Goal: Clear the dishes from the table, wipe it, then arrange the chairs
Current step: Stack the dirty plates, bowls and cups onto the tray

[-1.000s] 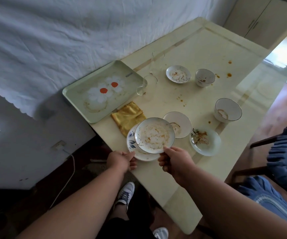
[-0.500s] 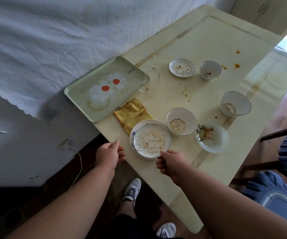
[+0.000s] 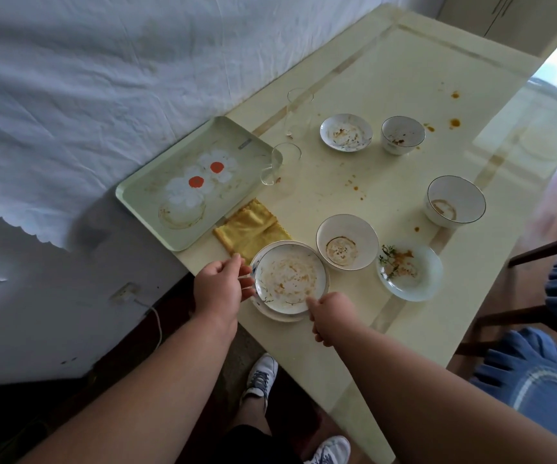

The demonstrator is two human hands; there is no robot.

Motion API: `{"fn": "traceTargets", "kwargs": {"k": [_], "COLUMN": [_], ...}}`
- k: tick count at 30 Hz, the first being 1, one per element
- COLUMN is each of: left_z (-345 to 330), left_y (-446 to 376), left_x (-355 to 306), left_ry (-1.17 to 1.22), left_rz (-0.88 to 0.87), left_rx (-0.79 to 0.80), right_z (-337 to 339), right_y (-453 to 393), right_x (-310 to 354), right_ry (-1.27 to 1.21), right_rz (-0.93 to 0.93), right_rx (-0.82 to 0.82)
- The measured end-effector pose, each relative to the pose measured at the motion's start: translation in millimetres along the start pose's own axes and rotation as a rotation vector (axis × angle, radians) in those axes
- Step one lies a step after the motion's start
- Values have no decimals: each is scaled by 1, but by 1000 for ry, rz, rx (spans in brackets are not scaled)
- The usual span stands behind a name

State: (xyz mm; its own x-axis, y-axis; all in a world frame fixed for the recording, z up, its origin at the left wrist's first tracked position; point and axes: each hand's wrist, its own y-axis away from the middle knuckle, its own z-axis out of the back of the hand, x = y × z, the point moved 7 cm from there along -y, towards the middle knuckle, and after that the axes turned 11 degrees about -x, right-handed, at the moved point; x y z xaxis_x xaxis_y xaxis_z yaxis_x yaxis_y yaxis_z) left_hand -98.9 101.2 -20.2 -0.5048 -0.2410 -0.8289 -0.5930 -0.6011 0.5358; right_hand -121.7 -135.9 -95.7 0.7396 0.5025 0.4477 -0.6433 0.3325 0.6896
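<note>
1. A second ago the right hand (image 3: 332, 318) held the smeared plate (image 3: 292, 279) tilted in the air; now that plate lies flat on the blue-patterned plate (image 3: 272, 311) at the near edge of the surface (image 3: 401, 61), so the first two dishes are stacked
2. The right hand's fingers are curled on the near rim of the stack, seemingly pinching it; the left hand (image 3: 218, 284) has come in from off the edge and its fingers touch the stack's left rim, though whether they grip cannot be told
3. The likely next step is lifting the stack toward the flowered tray (image 3: 136, 195), which lies beyond the left fingers
4. The yellow cloth (image 3: 253, 226) lies between tray and stack, tucked partly under the plates
5. Just beyond the right fingers stands a white bowl (image 3: 347, 242), with a glass dish (image 3: 409, 271) to its right; further out are a second bowl (image 3: 454, 202), a cup (image 3: 402, 135), a saucer (image 3: 345, 132) and two clear glasses (image 3: 283, 165)
6. Sauce spots dot the surface, so wiping waits
</note>
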Motion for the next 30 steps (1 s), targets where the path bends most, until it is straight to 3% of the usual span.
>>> {"fn": "traceTargets", "kwargs": {"k": [4, 7, 10, 14, 19, 25, 30], "left_z": [-31, -64, -108, -179, -280, -368, -412], "left_y": [13, 17, 12, 4, 1, -52, -104], "left_x": [-24, -47, -71, -102, -119, -82, -67], "left_ry": [-11, -48, -69, -110, -185, -416, -403], "left_rz": [-51, -89, -75, -44, 45, 161, 215], "left_rx": [82, 169, 280, 395, 523, 485, 407], "right_z": [7, 23, 53, 114, 184, 225, 229], "right_y": [4, 14, 22, 15, -12, -39, -45], "right_x": [7, 20, 37, 59, 55, 20, -28], "right_ry": [174, 129, -32, -301, -770, -1003, -1014], "right_rz": [64, 103, 121, 101, -62, -234, -347], "right_rx": [-20, 5, -23, -175, -376, -526, -582]}}
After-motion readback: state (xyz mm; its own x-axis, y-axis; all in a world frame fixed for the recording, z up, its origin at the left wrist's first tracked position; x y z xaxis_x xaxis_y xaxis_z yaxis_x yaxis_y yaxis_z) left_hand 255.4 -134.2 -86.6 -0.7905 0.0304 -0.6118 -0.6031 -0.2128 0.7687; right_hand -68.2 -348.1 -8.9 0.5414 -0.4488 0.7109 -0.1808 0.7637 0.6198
